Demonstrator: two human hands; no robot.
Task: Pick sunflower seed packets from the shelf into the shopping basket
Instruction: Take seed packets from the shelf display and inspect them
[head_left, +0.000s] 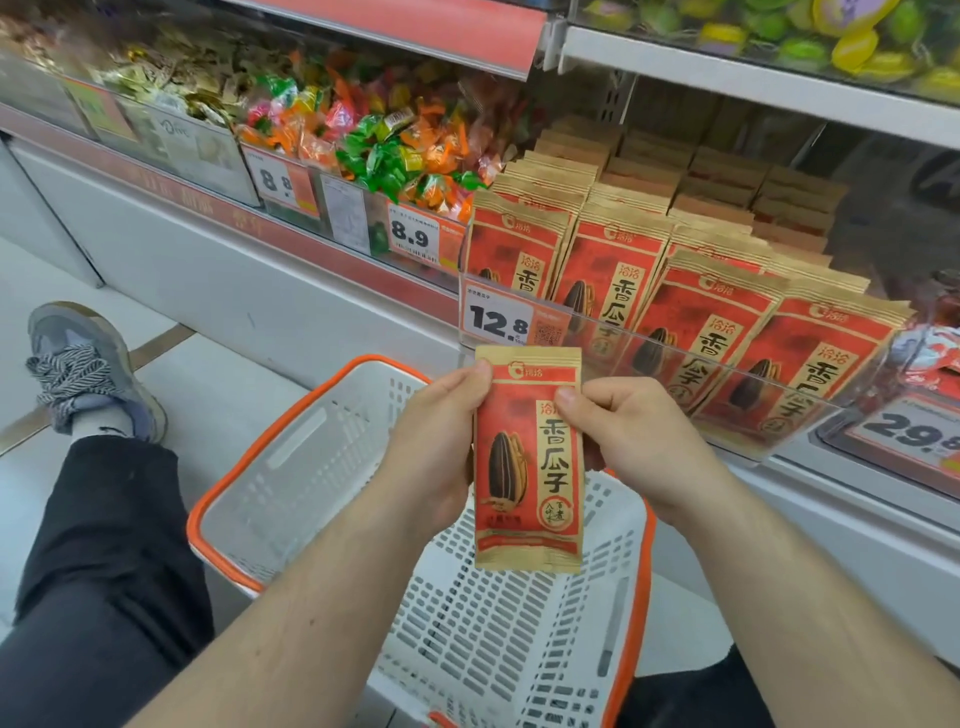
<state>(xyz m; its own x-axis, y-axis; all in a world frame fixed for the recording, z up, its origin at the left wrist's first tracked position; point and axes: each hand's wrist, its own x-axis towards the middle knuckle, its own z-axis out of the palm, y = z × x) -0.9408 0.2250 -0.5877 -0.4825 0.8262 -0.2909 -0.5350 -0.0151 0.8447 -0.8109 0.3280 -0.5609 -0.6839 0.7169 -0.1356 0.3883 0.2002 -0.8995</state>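
Red-gold sunflower seed packet upright above white, orange-rimmed shopping basket; matching packets stand in rows on shelf.

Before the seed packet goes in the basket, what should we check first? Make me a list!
1. Packet held by both hands, left hand and right hand: ok.
2. Packet over the basket: ok.
3. Basket has room: ok, nothing seen inside.
4. Packet unopened: top and bottom edges look sealed, ok; back cannot tell.
5. More packets on the shelf: ok.
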